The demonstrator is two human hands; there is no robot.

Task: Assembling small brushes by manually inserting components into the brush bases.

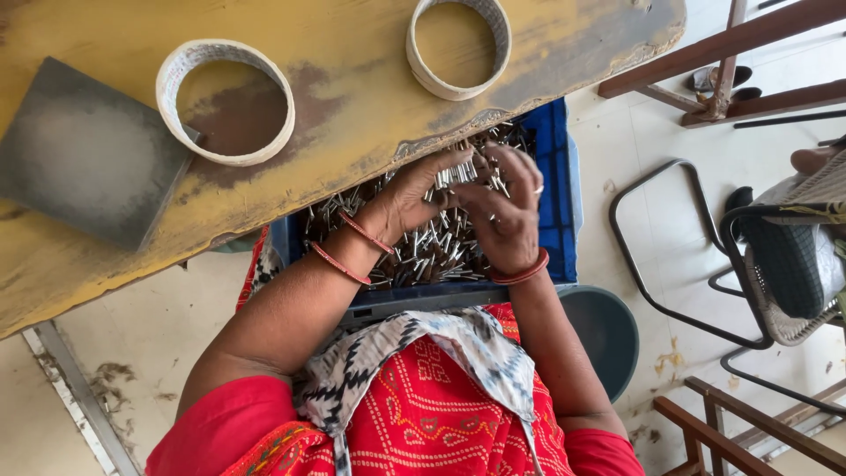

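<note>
Two hands work over the blue crate (555,176) on my lap. Nearest me hang the red patterned dress and the black-and-white scarf (423,353), with the crate's front edge just beyond them. My left hand (414,198) is curled around a small bundle of thin metal pins (454,174), gathered side by side, and my right hand (507,216) is cupped against the same bundle from the other side, its fingers bent over the loose pins (423,251) heaped in the crate. To my mind the bundle handles best if both hands keep the pins parallel and their ends level, pressing lightly so none slip back into the heap.

Farther off, the worn yellow table (352,106) overhangs the crate's far side. On it stand two white rings, one (225,101) on the left and one (458,46) nearer the middle, with a grey slab (84,150) at the left, touching the first ring.

Much of the crate is hidden under the table's edge, so I cannot tell how full it is. My fingertips are buried among pins, and the chair frames (670,256) at the right are cut off by the picture's edge.
</note>
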